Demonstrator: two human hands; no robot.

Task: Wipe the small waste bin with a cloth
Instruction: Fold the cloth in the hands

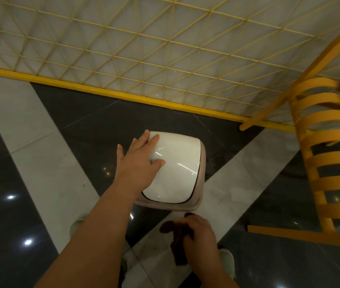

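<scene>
On the tiled floor, glossy white-lidded waste bin (175,169) under flat left hand (142,161); right-hand fingers (194,227) clenched around brown cloth (175,240).

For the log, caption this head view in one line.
Left hand rests on white bin lid; right hand grips dark cloth.
</scene>
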